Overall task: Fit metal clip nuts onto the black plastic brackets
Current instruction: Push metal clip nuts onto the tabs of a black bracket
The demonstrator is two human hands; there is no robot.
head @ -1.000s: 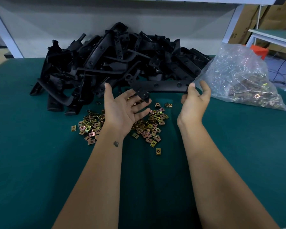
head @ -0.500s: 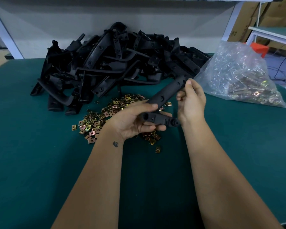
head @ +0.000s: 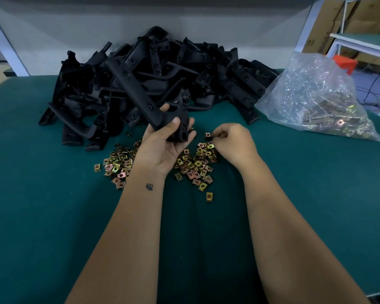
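**Trainee:** What have you got in each hand?

**Me:** My left hand is curled around one long black plastic bracket, palm up, thumb pressed across its lower end. The arm of the bracket slants up and away, over the heap of black plastic brackets beyond my knuckles. My right hand is knuckles-up with the fingers curled in, down at the far edge of the scatter of small brass-coloured metal clip nuts lying under and between both wrists. It seems to be pinching one nut, though the fingertips are tucked under and I can't be sure.

**Trainee:** How would you do this bit well?

**Me:** I'd pick a single nut, turn its open mouth toward the bracket's edge, and slide it on until its hole lines up with the hole in the plastic. My left hand should keep the holed end facing me and steady, so the nut can't go on skewed.

**Trainee:** Enough room?

**Me:** Plenty toward me: the green table mat is open on the near side of both forearms. Beyond my fingers it's tight, with the heap close behind. Well off to the right of my right hand sits a clear plastic bag of more clip nuts; I'd avoid swinging the bracket's long arm into either.
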